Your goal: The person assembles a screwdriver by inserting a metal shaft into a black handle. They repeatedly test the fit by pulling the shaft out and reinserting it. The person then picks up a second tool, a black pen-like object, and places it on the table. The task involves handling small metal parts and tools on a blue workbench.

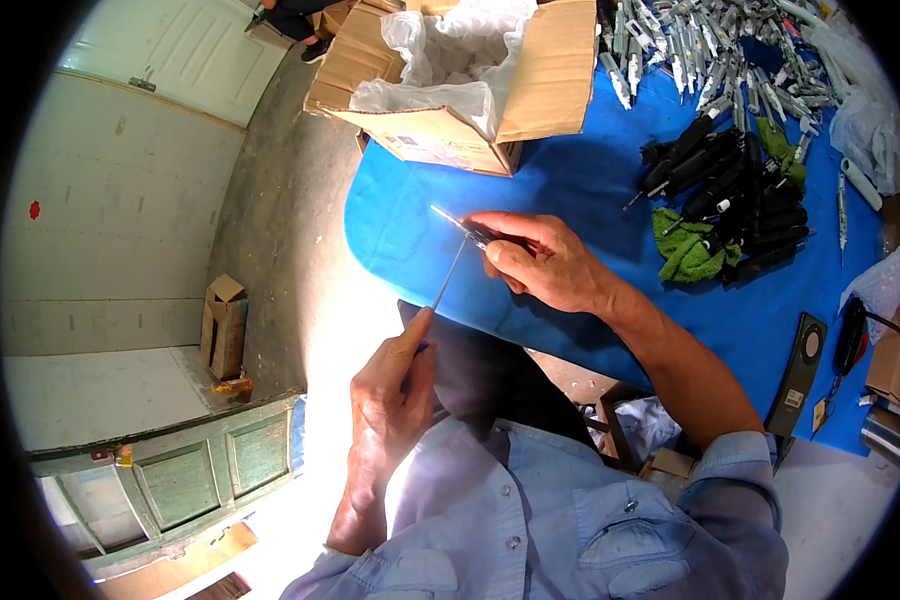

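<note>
Left fingers [410, 335] tight on rod [450, 273], right [515, 260] on implement [476, 238]

Thin metal rod [450, 271] — slanted, tip at a slim dark-bodied piece [479, 238], tilted

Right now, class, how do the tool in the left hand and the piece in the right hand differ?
The tool in the left hand shows a thin grey shaft, while the piece in the right hand has a pale, narrow tip and a darker body. The tool slants up and rightward; the piece points up and leftward. Both are slim and hand-held.
</note>
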`<state>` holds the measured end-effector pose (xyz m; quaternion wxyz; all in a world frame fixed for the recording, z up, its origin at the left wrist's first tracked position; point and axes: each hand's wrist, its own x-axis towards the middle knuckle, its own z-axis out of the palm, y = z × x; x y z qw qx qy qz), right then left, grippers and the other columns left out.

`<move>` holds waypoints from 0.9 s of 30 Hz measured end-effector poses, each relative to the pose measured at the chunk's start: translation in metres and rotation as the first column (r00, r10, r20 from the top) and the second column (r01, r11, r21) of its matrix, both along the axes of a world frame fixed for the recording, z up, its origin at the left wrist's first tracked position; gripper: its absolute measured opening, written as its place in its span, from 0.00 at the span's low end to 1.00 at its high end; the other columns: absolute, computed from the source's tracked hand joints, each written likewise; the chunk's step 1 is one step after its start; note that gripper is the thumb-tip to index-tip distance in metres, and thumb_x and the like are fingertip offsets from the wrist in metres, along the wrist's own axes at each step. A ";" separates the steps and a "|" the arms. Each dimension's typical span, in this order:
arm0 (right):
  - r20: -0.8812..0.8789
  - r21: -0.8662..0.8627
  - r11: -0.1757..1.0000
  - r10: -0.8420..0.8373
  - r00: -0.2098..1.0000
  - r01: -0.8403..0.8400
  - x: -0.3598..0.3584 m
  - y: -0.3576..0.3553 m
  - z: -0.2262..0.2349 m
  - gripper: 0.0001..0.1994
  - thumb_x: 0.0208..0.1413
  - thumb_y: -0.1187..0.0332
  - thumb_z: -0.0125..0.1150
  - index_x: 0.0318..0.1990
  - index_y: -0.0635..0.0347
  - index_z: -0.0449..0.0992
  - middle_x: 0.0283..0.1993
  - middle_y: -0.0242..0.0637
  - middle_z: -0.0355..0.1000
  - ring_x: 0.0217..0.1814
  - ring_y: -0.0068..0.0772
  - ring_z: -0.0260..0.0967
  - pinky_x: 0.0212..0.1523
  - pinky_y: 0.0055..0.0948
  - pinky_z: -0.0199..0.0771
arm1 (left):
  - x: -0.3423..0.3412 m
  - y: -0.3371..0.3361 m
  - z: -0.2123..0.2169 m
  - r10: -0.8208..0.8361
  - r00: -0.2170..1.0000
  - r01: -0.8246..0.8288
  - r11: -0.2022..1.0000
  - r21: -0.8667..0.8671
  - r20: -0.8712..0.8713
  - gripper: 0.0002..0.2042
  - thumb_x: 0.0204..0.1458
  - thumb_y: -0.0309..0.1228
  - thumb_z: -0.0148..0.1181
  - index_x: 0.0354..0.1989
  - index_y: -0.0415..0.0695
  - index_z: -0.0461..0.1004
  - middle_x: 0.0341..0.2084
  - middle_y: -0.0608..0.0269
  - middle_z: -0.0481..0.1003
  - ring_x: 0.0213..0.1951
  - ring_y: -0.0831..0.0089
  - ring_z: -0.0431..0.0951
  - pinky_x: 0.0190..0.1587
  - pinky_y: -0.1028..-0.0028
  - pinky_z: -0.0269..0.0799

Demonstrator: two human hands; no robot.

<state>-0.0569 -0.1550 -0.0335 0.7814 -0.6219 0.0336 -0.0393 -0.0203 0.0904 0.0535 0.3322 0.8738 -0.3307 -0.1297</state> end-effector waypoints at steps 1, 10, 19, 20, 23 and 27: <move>0.000 0.002 1.000 0.001 1.000 -0.001 0.000 0.000 0.000 0.21 0.70 0.69 0.54 0.66 0.68 0.70 0.33 0.31 0.74 0.27 0.17 0.65 0.28 0.21 0.69 | 0.000 0.000 0.000 0.003 1.000 -0.003 1.000 0.000 -0.005 0.20 0.63 0.18 0.56 0.64 0.38 0.74 0.39 0.54 0.83 0.41 0.75 0.81 0.45 0.75 0.77; 0.016 -0.026 1.000 -0.008 1.000 0.009 0.001 0.000 -0.001 0.21 0.69 0.70 0.53 0.66 0.70 0.69 0.32 0.32 0.74 0.26 0.17 0.64 0.28 0.21 0.69 | 0.001 0.002 -0.001 -0.001 1.000 0.001 1.000 0.009 0.003 0.20 0.63 0.18 0.56 0.64 0.38 0.75 0.38 0.54 0.83 0.41 0.75 0.81 0.45 0.75 0.77; 0.024 -0.039 0.999 -0.006 1.000 0.006 0.001 0.000 -0.001 0.21 0.70 0.70 0.54 0.66 0.69 0.70 0.32 0.32 0.74 0.27 0.17 0.65 0.28 0.21 0.69 | 0.001 0.003 -0.003 0.001 1.000 -0.001 1.000 0.003 -0.001 0.20 0.62 0.17 0.56 0.63 0.39 0.75 0.39 0.55 0.83 0.41 0.75 0.81 0.45 0.75 0.77; 0.020 -0.038 0.999 -0.005 1.000 0.006 0.000 0.000 -0.001 0.21 0.70 0.69 0.54 0.66 0.69 0.70 0.32 0.32 0.74 0.27 0.17 0.65 0.28 0.21 0.69 | 0.001 0.003 -0.003 0.000 1.000 0.000 1.000 0.005 0.000 0.20 0.62 0.17 0.56 0.63 0.39 0.75 0.39 0.55 0.83 0.41 0.75 0.81 0.45 0.75 0.77; 0.010 -0.033 0.999 -0.003 1.000 0.004 0.000 0.001 0.000 0.21 0.70 0.69 0.54 0.66 0.69 0.70 0.32 0.32 0.74 0.27 0.17 0.65 0.28 0.21 0.69 | 0.001 0.003 -0.002 0.002 1.000 -0.002 1.000 0.010 0.000 0.20 0.62 0.17 0.56 0.64 0.39 0.75 0.39 0.55 0.83 0.41 0.75 0.81 0.46 0.75 0.77; 0.016 -0.031 1.000 -0.002 1.000 0.002 0.000 0.000 -0.002 0.21 0.70 0.69 0.54 0.66 0.69 0.70 0.32 0.32 0.74 0.27 0.17 0.65 0.28 0.21 0.69 | 0.001 0.003 -0.002 0.001 1.000 -0.001 1.000 0.007 0.003 0.20 0.62 0.17 0.56 0.64 0.39 0.75 0.38 0.55 0.83 0.41 0.75 0.81 0.46 0.75 0.77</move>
